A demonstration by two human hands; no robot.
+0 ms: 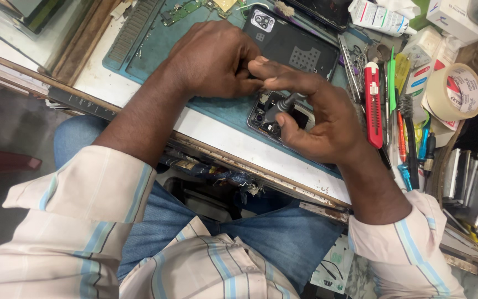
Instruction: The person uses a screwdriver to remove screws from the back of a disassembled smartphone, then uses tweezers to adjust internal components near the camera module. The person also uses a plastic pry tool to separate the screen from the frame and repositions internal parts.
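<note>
Teal work mat (pixel 156 50) on bench: holds all work items. Black back cover (pixel 294 44) lies flat on mat, just beyond hands. Opened phone (pixel 269 119) at mat's near edge, partly hidden under hands. Left hand (pixel 214 58) curled shut above phone; contents cannot be told. Right hand (pixel 319 119) pinches grey screwdriver (pixel 283 105), tip down on phone. Red utility knife (pixel 373 105) just right of right hand. Tape roll (pixel 457 91) further right.
</note>
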